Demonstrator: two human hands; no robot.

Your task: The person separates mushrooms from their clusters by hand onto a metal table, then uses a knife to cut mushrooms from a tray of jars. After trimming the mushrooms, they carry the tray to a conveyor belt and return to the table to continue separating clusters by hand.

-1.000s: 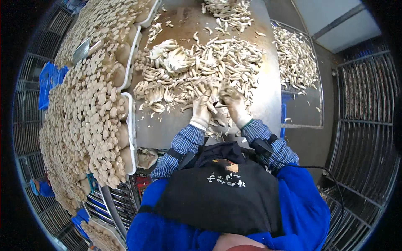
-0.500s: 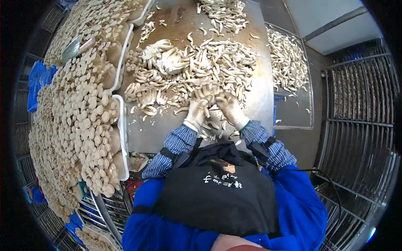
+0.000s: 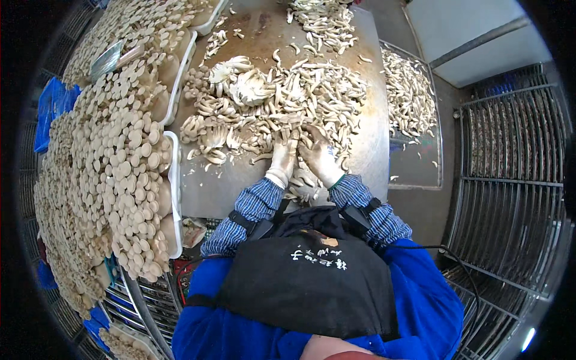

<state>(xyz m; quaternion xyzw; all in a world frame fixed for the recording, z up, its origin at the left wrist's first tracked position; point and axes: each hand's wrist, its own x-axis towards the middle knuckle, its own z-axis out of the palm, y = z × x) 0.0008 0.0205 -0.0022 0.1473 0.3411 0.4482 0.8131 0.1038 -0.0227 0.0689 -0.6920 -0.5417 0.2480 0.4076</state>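
Note:
My left hand [image 3: 283, 157] and my right hand [image 3: 318, 156], both in dirty pale gloves, rest side by side at the near edge of a pile of pale loose mushrooms [image 3: 282, 108] on a metal table [image 3: 228, 186]. The fingers of both hands curl into the mushrooms; what each one grips is hidden by the pile. A larger whole mushroom cluster [image 3: 246, 87] lies further back in the pile. Small trimmed bits lie on the table just under my wrists.
White trays [image 3: 174, 180] packed with round-capped mushrooms [image 3: 120, 156] line the left side. More loose mushrooms [image 3: 411, 90] lie on a lower surface to the right. Metal wire racks [image 3: 510, 198] stand on the right, blue crates [image 3: 51, 108] at far left.
Both hands have stayed together at the pile's near edge, shifting slightly among the mushrooms. The view has tilted a little.

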